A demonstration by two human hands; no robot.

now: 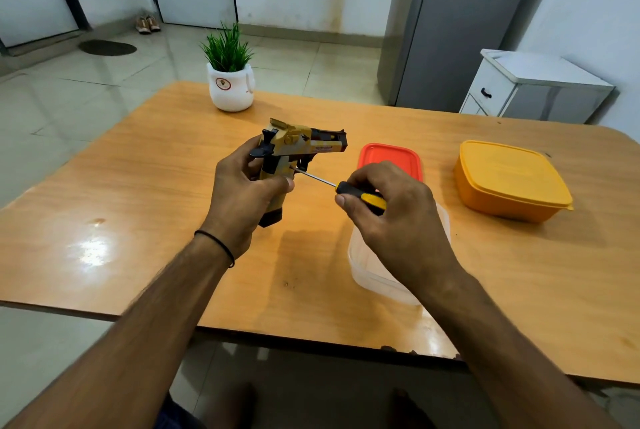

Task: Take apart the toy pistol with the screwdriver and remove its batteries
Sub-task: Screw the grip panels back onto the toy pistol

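**Screwdriver tip set at the grip screw**

Bare forearms first, reaching in over the near table [104,206] edge. Right hand [398,217] closed round the screwdriver [346,189], fingers pinched on its black-and-yellow handle, thin steel shaft slanting up-left to a point on the side of the pistol's grip. Left hand [242,193] wrapped tight round the toy pistol [298,148], holding it above the tabletop, muzzle to the right, butt downward. No screw out yet, no battery showing; probably an early step.

Likely light and stiff: hard moulded plastic, tan-and-yellow camouflage print with black trigger, hammer and base. Smooth shell, so apt to twist under the driver; best held just so, by the handle, thumb braced near the screw. Small screws easy to lose.

Outward: clear plastic box [367,272] under the right wrist, its contents not discernible; red lid [388,158] beyond; orange lidded tub [509,179] further right; potted plant [230,82] at the far edge. Glossy wood-grain laminate throughout.
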